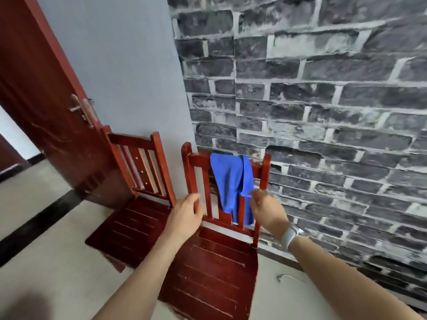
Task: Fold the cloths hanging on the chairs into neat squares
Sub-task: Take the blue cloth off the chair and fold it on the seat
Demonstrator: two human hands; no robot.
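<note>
A blue cloth (231, 179) hangs draped over the top rail of the right red wooden chair (215, 269). Its folds fall down the slatted back. My right hand (268, 211), with a pale watch on the wrist, reaches the cloth's lower right edge. The fingertips touch that edge, but whether they pinch it is hidden behind the hand. My left hand (187, 215) hovers by the chair's left back post with fingers loosely curled, holding nothing. The left red chair (136, 204) carries no cloth.
Both chairs stand against the walls, one grey painted, one with a dark brick pattern (323, 112). A dark red door (46, 100) stands open at the left. Pale tiled floor with a black strip lies in front.
</note>
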